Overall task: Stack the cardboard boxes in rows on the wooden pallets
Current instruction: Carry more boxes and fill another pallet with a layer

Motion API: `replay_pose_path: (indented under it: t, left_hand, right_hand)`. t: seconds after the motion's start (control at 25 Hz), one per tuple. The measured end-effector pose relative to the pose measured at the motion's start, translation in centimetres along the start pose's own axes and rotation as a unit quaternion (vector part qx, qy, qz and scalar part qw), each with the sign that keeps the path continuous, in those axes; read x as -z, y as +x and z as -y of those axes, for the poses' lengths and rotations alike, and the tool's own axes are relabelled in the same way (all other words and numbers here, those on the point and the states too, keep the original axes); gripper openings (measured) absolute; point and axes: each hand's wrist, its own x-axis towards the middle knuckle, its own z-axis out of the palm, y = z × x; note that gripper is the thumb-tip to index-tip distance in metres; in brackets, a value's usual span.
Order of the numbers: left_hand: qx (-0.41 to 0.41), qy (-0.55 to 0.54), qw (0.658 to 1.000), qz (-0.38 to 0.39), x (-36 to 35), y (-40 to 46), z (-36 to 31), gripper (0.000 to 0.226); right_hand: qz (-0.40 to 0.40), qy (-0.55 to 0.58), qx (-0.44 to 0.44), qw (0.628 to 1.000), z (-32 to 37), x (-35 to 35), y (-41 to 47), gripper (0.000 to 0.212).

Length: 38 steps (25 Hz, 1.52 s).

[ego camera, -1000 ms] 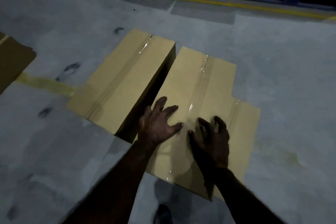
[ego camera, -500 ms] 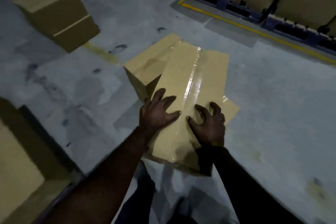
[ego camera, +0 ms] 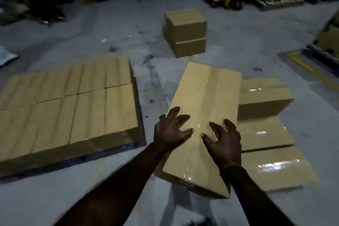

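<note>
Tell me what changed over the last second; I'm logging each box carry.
The long box under both hands has come up off the floor and swung left toward the pallet of boxes, leaving its neighbours behind. Unchanged: the left hand and right hand stay spread on its taped top, fingers bent, nothing released.

A long tan cardboard box, clear tape running down its top seam, sits tilted, near end low. To its left, a full layer of cardboard boxes packed edge to edge in rows covers a pallet, only a dark strip of it showing at the front corner. Just right of the long box, three taped boxes lie flat in a line. Beyond it, a two-high stack of boxes stands apart.
</note>
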Motion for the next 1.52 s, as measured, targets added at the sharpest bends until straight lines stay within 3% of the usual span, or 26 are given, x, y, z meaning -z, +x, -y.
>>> replay_pose_path:
  t: [0.24,0.56,0.88,1.28,1.52]
  left_hand:
    - [0.13,-0.003,0.987,-0.095,12.8,-10.6,18.3,0.066]
    - [0.261,0.017,0.951,-0.162,26.2,-23.6,37.2,0.074]
    - [0.332,0.026,0.916,-0.223,33.5,-29.3,49.1,0.064]
    - [0.421,0.049,0.879,-0.217,43.1,-28.7,65.9,0.063]
    - [0.433,0.053,0.875,-0.209,48.9,-31.3,76.5,0.064]
  right_hand:
    - [0.077,0.007,0.155,0.985,19.7,-9.3,-7.0,0.056]
    - [0.179,0.067,0.287,0.939,40.7,-20.3,-17.2,0.052]
    - [0.243,0.036,0.354,0.902,54.6,-30.4,-21.5,0.057]
    - [0.294,0.066,0.375,0.877,71.9,-43.4,-22.6,0.055]
    - [0.297,0.068,0.383,0.872,81.7,-50.1,-26.7,0.054]
